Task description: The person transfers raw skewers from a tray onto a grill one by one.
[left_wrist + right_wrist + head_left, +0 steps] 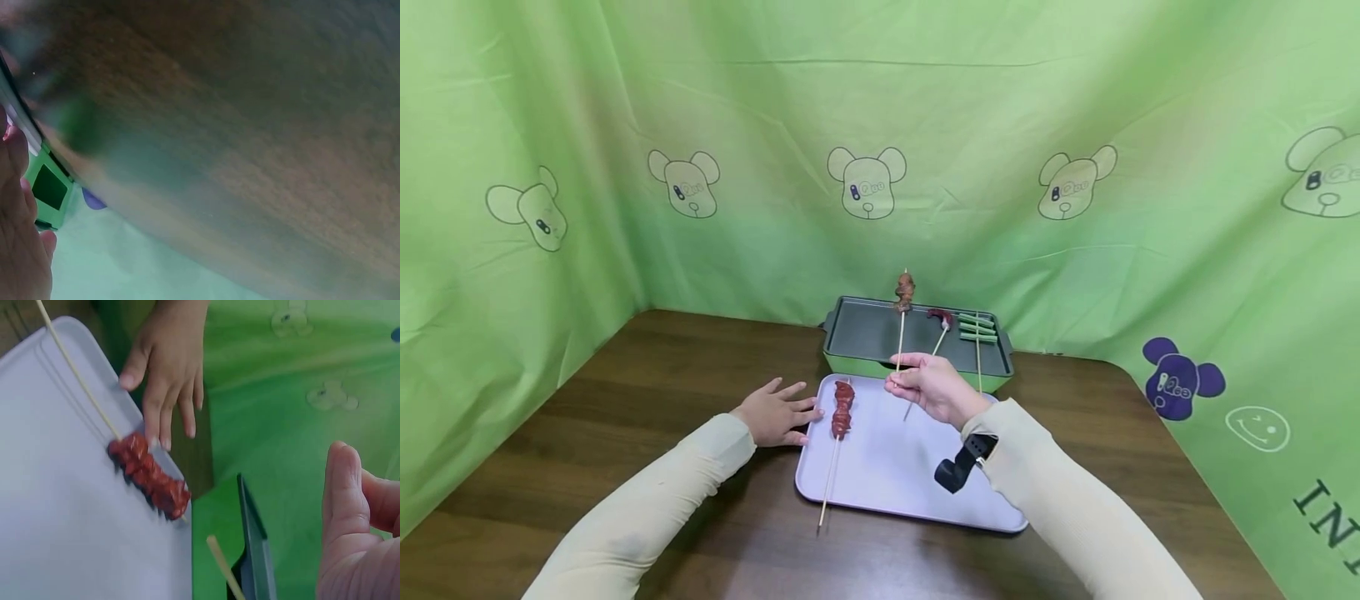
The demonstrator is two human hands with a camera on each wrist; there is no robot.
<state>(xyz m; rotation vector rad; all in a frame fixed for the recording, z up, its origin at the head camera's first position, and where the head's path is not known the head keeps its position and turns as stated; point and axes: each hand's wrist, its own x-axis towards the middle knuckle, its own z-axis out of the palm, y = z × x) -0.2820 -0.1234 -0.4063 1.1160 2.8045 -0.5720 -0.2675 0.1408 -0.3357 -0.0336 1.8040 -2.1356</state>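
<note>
My right hand [936, 387] pinches the bare stick of a brown meat skewer [905, 292], its meat end up over the dark grill plate [868, 329]. Spread flat, my left hand [775, 414] rests at the left edge of the white tray [917, 467], fingertips right at the rim. Beside those fingers, a red meat skewer [842, 410] lies on the tray, its stick reaching past the front edge. The right wrist view shows this red meat [150, 475] close to the left hand [175, 369]. The left wrist view catches only part of the left hand [22, 237].
On the green-sided grill lie a skewer with a dark red curled piece [940, 317] and a green vegetable skewer [977, 327], their sticks pointing toward the tray. Brown wooden table [700, 367] surrounds the tray. Green printed cloth [775, 100] hangs behind and at both sides.
</note>
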